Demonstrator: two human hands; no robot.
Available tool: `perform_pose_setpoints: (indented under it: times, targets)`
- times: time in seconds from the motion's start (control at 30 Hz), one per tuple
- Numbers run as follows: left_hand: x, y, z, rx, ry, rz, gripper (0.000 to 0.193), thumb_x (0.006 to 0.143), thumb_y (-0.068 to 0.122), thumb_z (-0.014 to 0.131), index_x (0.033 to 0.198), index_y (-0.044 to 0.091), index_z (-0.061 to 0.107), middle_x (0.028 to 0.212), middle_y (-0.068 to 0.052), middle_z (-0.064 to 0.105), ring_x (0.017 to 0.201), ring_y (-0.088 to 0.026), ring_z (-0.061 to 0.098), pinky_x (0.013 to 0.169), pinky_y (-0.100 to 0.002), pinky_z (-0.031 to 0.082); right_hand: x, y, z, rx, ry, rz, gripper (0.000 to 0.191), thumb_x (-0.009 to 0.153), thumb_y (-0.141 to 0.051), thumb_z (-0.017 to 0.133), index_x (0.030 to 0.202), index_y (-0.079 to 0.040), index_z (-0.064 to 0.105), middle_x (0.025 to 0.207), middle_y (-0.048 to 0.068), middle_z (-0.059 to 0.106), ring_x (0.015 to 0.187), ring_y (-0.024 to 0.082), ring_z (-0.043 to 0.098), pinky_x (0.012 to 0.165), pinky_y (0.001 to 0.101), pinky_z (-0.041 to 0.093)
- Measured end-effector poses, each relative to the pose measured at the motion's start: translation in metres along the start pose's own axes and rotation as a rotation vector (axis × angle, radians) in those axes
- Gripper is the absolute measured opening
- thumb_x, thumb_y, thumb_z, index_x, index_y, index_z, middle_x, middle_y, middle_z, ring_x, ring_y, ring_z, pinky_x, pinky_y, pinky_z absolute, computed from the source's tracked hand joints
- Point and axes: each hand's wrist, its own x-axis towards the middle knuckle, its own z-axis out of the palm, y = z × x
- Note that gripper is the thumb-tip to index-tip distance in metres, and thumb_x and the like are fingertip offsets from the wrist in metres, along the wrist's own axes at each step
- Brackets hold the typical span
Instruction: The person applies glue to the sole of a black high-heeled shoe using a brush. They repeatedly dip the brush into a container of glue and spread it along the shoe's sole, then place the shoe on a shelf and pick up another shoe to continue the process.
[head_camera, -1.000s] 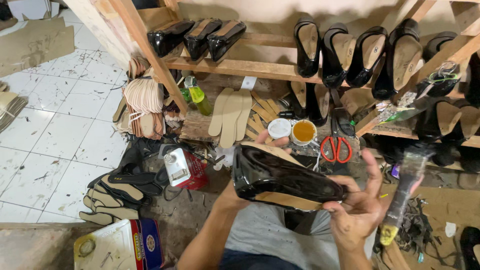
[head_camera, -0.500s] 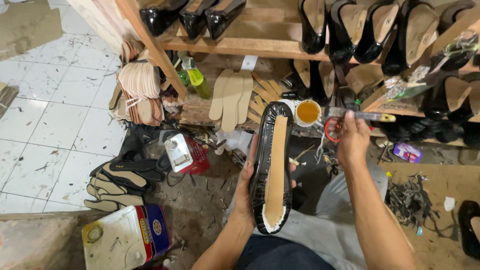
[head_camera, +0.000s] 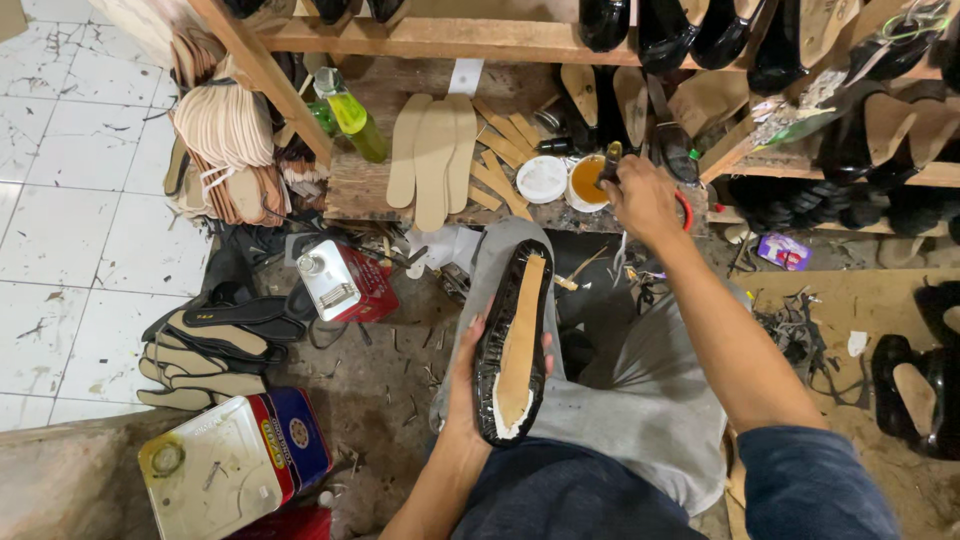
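One shoe lies sole-up on the knee, gripped from below by the left hand. At one o'clock from it, the right hand clamps one brush over one glue cup.

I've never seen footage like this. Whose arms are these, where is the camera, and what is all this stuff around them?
There is no machine here: a person wears a camera on the head, so you look down over their lap at their own two arms. The left hand holds a black shoe upside down on the knee, its pale tan bottom facing up. The right hand reaches forward, holding a dark handle, probably a brush, at a small pot of amber liquid, with a white lid beside it. Ahead is a wooden shelf with more black shoes, and flat tan insoles lean below it. A red and silver tin sits on the dirty floor.
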Motion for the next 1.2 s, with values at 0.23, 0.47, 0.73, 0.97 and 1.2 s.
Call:
perform_pose_setpoints:
  times: [0.23,0.47,0.73,0.97,1.2]
  targets:
    - [0.005,-0.003,-0.001,0.021,-0.069,0.022,0.064,0.099,0.045,0.062,0.153,0.015,0.044,0.129,-0.017,0.062,0.105,-0.035,0.068,0.084,-0.049,0.061,0.003,0.0,0.014,-0.047,-0.058,-0.005,0.024,0.09,-0.02,0.074,0.104,-0.001,0.068,0.109,0.014,0.067,0.104,0.035,0.062,0.085,0.0508,0.043]
    - [0.005,-0.003,-0.002,0.031,0.005,0.016,0.069,0.096,0.045,0.062,0.156,0.022,0.039,0.129,-0.015,0.063,0.102,-0.034,0.068,0.081,-0.05,0.061,0.001,0.001,0.002,-0.036,-0.019,0.03,0.022,0.094,-0.019,0.075,0.103,0.0,0.067,0.109,0.015,0.067,0.105,0.035,0.062,0.086,0.0507,0.041]
    - [0.008,-0.007,0.001,0.043,-0.041,-0.009,0.073,0.096,0.045,0.064,0.159,0.024,0.035,0.128,-0.019,0.063,0.104,-0.035,0.069,0.083,-0.049,0.061,-0.015,-0.002,-0.01,0.002,-0.053,0.043,0.022,0.092,-0.017,0.074,0.101,0.002,0.067,0.109,0.019,0.068,0.103,0.038,0.064,0.09,0.0558,0.044]
    - [0.012,-0.009,0.015,0.06,-0.017,-0.064,0.075,0.096,0.044,0.064,0.162,0.027,0.032,0.129,-0.017,0.063,0.103,-0.033,0.069,0.083,-0.049,0.062,-0.023,0.003,-0.003,-0.006,-0.016,0.132,0.027,0.092,-0.019,0.075,0.101,0.004,0.066,0.102,0.023,0.068,0.09,0.041,0.066,0.08,0.0521,0.05]
    - [0.015,-0.003,0.034,0.114,-0.077,-0.044,0.078,0.1,0.043,0.061,0.167,0.027,0.025,0.135,-0.017,0.06,0.105,-0.034,0.069,0.085,-0.049,0.061,-0.014,-0.014,-0.064,1.434,0.208,0.635,0.008,0.106,-0.007,0.066,0.109,-0.001,0.065,0.096,0.009,0.07,0.083,0.017,0.065,0.078,0.0315,0.052]
